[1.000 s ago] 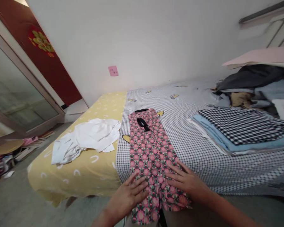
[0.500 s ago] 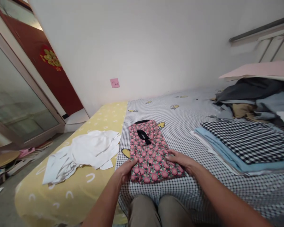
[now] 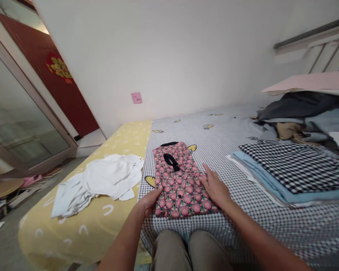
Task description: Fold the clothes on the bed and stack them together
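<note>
A folded pink floral shirt [image 3: 183, 188] with a black collar lies flat on the checked bedsheet in front of my knees. At its near left edge, my left hand [image 3: 149, 201] grips the fabric, thumb on top and fingers hidden beneath or beside it. My right hand [image 3: 216, 187] rests at the shirt's right edge with its fingers stretched out and apart. The thumb and fingertips touch or hover just by the fabric; I cannot tell which.
A crumpled white garment [image 3: 110, 177] lies on the yellow sheet [image 3: 96, 241] to the left. On the right sits a folded stack topped by a black-and-white checked cloth [image 3: 296, 167]. Behind it is a heap of dark clothes [image 3: 305, 107] under a pink panel [image 3: 313, 82].
My right hand has loosened from the shirt's right edge, and its fingers have lifted and spread. My left hand stays on the left edge, and the shirt has hardly moved.
</note>
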Tool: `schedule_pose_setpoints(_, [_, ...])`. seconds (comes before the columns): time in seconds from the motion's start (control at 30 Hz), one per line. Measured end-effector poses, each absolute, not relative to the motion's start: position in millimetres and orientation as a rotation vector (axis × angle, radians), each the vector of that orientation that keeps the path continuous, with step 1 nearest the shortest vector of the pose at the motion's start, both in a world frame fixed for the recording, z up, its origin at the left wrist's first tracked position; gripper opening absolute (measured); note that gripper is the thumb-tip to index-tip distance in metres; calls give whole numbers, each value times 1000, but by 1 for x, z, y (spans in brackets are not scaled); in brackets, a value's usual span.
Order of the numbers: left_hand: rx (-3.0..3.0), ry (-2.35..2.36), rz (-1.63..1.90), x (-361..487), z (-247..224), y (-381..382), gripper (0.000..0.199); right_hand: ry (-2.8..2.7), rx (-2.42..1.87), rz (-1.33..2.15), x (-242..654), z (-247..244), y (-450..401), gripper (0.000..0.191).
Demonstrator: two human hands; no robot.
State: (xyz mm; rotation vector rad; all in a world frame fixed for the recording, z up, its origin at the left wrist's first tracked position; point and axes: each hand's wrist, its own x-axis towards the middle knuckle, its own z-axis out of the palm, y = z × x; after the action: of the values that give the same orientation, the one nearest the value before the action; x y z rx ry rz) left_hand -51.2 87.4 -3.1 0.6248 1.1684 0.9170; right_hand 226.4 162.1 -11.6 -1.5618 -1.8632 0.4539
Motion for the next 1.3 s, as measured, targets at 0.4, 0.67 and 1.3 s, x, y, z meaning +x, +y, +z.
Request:
schedule_pose_setpoints(0.4, [691,1290,1103,-70,-3,61,73,-2560,-1204,158,184,-54,154,46])
schedule_pose_setpoints(0.67, [1103,1619,1128,-71,-42,1,58,-2562,-1251,168,186,-53,157,45])
schedule_pose_setpoints(1.3, [1307,2064,987,-72,-41,-2,38,-2564,-1231,181,185,-46,151,47])
